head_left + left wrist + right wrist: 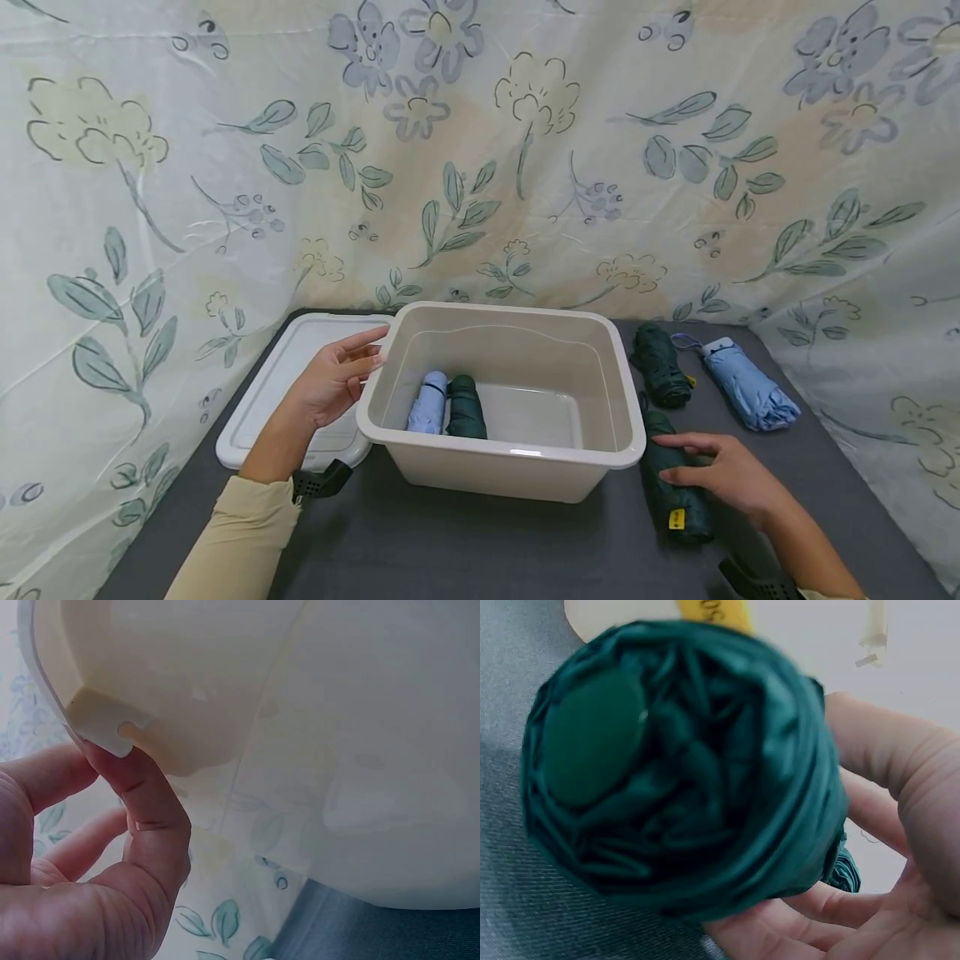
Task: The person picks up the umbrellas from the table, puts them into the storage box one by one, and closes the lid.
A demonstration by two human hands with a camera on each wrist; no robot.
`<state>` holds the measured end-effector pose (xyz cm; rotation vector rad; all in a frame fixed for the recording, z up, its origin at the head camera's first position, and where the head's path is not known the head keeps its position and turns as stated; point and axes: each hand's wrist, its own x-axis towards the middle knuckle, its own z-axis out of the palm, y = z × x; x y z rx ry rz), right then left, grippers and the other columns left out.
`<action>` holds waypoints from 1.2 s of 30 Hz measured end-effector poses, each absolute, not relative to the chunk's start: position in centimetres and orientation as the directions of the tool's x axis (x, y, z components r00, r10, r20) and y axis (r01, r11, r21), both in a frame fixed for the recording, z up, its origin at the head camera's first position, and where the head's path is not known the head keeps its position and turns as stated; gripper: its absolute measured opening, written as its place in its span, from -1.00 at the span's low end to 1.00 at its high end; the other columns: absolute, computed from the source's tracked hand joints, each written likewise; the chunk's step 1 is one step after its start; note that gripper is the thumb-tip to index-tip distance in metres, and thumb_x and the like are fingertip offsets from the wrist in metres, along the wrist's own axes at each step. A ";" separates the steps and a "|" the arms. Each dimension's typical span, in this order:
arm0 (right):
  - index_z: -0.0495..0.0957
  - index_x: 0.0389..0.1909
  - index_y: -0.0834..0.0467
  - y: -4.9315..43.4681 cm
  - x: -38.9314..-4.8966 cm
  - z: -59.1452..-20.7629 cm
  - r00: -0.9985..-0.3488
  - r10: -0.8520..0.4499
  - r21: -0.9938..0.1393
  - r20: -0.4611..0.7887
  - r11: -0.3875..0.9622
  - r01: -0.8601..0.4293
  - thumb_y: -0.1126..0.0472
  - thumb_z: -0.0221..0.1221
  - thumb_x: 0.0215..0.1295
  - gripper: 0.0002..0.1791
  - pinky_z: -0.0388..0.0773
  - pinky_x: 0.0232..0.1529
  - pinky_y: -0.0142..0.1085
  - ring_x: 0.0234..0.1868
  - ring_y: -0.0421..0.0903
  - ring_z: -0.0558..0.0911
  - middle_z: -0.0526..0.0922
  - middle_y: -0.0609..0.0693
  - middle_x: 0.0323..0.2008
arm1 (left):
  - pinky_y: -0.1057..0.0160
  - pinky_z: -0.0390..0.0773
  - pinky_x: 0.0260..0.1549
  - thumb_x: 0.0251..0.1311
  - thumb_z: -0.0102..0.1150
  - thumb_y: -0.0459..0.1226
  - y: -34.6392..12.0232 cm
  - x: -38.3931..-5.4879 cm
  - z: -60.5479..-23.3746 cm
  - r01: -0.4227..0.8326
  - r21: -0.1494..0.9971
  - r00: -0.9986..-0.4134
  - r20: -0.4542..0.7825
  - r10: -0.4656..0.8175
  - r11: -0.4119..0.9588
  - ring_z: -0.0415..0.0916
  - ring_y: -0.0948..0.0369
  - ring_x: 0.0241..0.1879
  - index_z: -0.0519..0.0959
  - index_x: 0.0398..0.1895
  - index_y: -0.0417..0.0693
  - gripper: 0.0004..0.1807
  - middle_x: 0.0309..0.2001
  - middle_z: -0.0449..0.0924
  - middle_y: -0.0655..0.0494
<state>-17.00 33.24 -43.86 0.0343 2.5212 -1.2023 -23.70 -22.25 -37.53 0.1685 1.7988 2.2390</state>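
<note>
A beige plastic bin (495, 471) stands in the middle of the table. Inside it, a folded light-blue umbrella (427, 404) lies beside a folded dark-green umbrella (467, 408). My left hand (333, 383) grips the bin's left rim, with a finger (154, 802) curled under the lip in the left wrist view. To the right of the bin lies another rolled green umbrella (675, 483) with a yellow tag. My right hand (723, 471) holds it from its right side. The right wrist view shows its round end (596, 739) close up, with thumb and fingers around the fabric.
Behind the held umbrella lies a further green umbrella (662, 367), and a light-blue umbrella (750, 383) with a wrist strap is to its right. A white lid (277, 400) lies flat left of the bin. A floral curtain (465, 167) hangs behind the grey tabletop (465, 550).
</note>
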 end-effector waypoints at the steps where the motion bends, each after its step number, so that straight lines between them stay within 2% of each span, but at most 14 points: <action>1: 0.58 0.31 0.09 33.2 -17.0 -43.8 -0.941 -0.122 -0.755 -0.314 0.633 0.170 -0.03 0.49 0.13 -0.29 0.62 -0.07 -0.10 0.29 0.25 0.40 0.45 0.28 0.39 | 0.17 0.75 -0.09 0.43 0.18 -0.36 -22.2 -23.7 -37.5 -0.132 0.972 -0.959 -0.075 0.275 -0.195 0.74 0.23 -0.10 0.20 0.59 -0.13 -0.30 -0.06 0.64 0.14; 4: 0.57 0.32 0.11 33.2 -16.8 -43.6 -0.945 -0.119 -0.776 -0.305 0.606 0.174 0.00 0.48 0.15 -0.29 0.59 -0.14 -0.17 0.28 0.25 0.41 0.43 0.30 0.40 | 0.16 0.75 -0.09 0.43 0.18 -0.36 -22.2 -23.6 -37.6 -0.131 0.974 -0.960 -0.077 0.270 -0.187 0.74 0.23 -0.10 0.20 0.59 -0.12 -0.30 -0.07 0.64 0.15; 10: 0.53 0.35 0.14 33.1 -16.6 -42.7 -0.948 -0.130 -0.816 -0.290 0.552 0.174 0.04 0.47 0.18 -0.29 0.66 -0.06 -0.10 0.34 0.29 0.37 0.36 0.32 0.44 | 0.17 0.76 -0.09 0.44 0.17 -0.36 -22.2 -23.5 -37.6 -0.128 0.974 -0.960 -0.075 0.269 -0.185 0.74 0.24 -0.10 0.19 0.59 -0.13 -0.30 -0.07 0.64 0.15; 14: 0.50 0.38 0.16 33.0 -16.5 -41.8 -0.949 -0.139 -0.834 -0.285 0.524 0.173 0.06 0.45 0.21 -0.28 0.68 -0.05 -0.10 0.31 0.26 0.41 0.32 0.33 0.47 | 0.17 0.76 -0.10 0.44 0.17 -0.36 -22.2 -23.5 -37.6 -0.127 0.974 -0.959 -0.073 0.272 -0.187 0.75 0.23 -0.10 0.18 0.59 -0.13 -0.29 -0.07 0.64 0.15; 18: 0.48 0.39 0.18 32.7 -16.4 -40.8 -0.955 -0.154 -0.849 -0.252 0.509 0.142 0.07 0.44 0.23 -0.28 0.69 -0.08 -0.15 0.24 0.15 0.48 0.30 0.33 0.48 | 0.16 0.76 -0.09 0.44 0.17 -0.36 -22.2 -23.5 -37.6 -0.128 0.974 -0.959 -0.074 0.273 -0.186 0.75 0.23 -0.10 0.18 0.59 -0.13 -0.29 -0.07 0.64 0.15; 22: 0.48 0.39 0.17 32.7 -16.4 -39.7 -0.962 -0.163 -0.867 -0.221 0.485 0.117 0.11 0.41 0.27 -0.32 0.70 -0.21 -0.20 0.02 -0.05 0.60 0.30 0.32 0.47 | 0.17 0.75 -0.10 0.44 0.18 -0.35 -22.2 -23.5 -37.5 -0.129 0.974 -0.959 -0.076 0.273 -0.185 0.75 0.23 -0.10 0.18 0.59 -0.13 -0.29 -0.06 0.65 0.15; 26: 0.50 0.39 0.10 32.8 -16.5 -38.6 -0.964 -0.163 -0.883 -0.211 0.455 0.116 0.13 0.39 0.28 -0.36 0.66 -0.32 -0.20 -0.28 -0.18 0.60 0.36 0.22 0.41 | 0.17 0.76 -0.11 0.44 0.18 -0.35 -22.2 -23.5 -37.4 -0.131 0.974 -0.959 -0.077 0.273 -0.186 0.75 0.23 -0.11 0.18 0.59 -0.14 -0.29 -0.07 0.66 0.16; 27: 0.51 0.38 0.08 32.8 -16.5 -38.3 -0.964 -0.162 -0.885 -0.210 0.450 0.117 0.13 0.39 0.29 -0.37 0.65 -0.32 -0.21 -0.30 -0.20 0.59 0.40 0.16 0.38 | 0.17 0.76 -0.11 0.44 0.18 -0.35 -22.2 -23.5 -37.4 -0.133 0.974 -0.959 -0.078 0.273 -0.186 0.76 0.22 -0.11 0.18 0.59 -0.14 -0.29 -0.07 0.66 0.16; 32: 0.50 0.40 -0.01 32.9 -16.7 -37.1 -0.960 -0.186 -0.912 -0.210 0.391 0.124 0.18 0.36 0.32 -0.39 0.73 -0.22 -0.14 -0.28 -0.16 0.65 0.44 -0.14 0.25 | 0.16 0.76 -0.12 0.43 0.18 -0.35 -22.2 -23.5 -37.2 -0.142 0.971 -0.957 -0.084 0.279 -0.193 0.76 0.22 -0.12 0.18 0.59 -0.14 -0.29 -0.08 0.66 0.15; 33: 0.49 0.41 -0.01 32.9 -16.8 -36.8 -0.958 -0.196 -0.918 -0.209 0.377 0.123 0.20 0.35 0.33 -0.39 0.75 -0.17 -0.11 -0.19 -0.13 0.69 0.43 -0.16 0.25 | 0.16 0.76 -0.12 0.44 0.18 -0.35 -22.2 -23.6 -37.2 -0.142 0.971 -0.956 -0.084 0.280 -0.193 0.76 0.22 -0.12 0.18 0.59 -0.15 -0.29 -0.09 0.66 0.15; 36: 0.46 0.44 -0.01 32.9 -16.9 -36.2 -0.956 -0.214 -0.927 -0.200 0.358 0.114 0.22 0.32 0.36 -0.37 0.75 -0.13 -0.10 -0.20 -0.12 0.69 0.33 -0.06 0.33 | 0.16 0.76 -0.12 0.44 0.17 -0.35 -22.2 -23.6 -37.1 -0.143 0.971 -0.957 -0.086 0.279 -0.192 0.76 0.22 -0.12 0.18 0.59 -0.15 -0.29 -0.10 0.66 0.15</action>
